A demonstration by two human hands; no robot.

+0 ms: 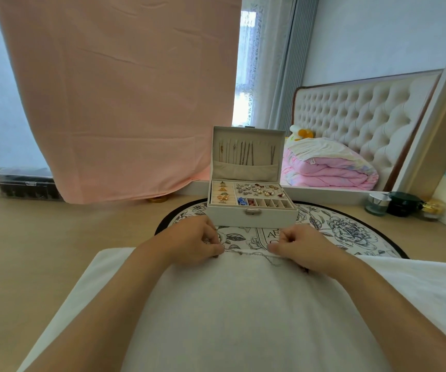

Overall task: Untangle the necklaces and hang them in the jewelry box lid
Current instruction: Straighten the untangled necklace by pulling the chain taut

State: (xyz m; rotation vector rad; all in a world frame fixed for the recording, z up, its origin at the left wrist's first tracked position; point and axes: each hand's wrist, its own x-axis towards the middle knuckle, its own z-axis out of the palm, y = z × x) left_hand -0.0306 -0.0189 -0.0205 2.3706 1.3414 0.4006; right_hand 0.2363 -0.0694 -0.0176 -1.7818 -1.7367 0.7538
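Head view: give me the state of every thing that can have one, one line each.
Jewelry box: open, lid upright.
Hung necklaces: hanging in the lid, ends in its pocket.
Clasp: unfastened.
Loose necklace: stretched between both hands, bunched near the right one.
Left hand: pinching the loose necklace.
Right hand: pinching the loose necklace.
Glass jar: capped.

White jewelry box (251, 217), beige-lined lid (246, 154), black-and-white floral mat (337, 226), perhaps silver necklace (246, 253).
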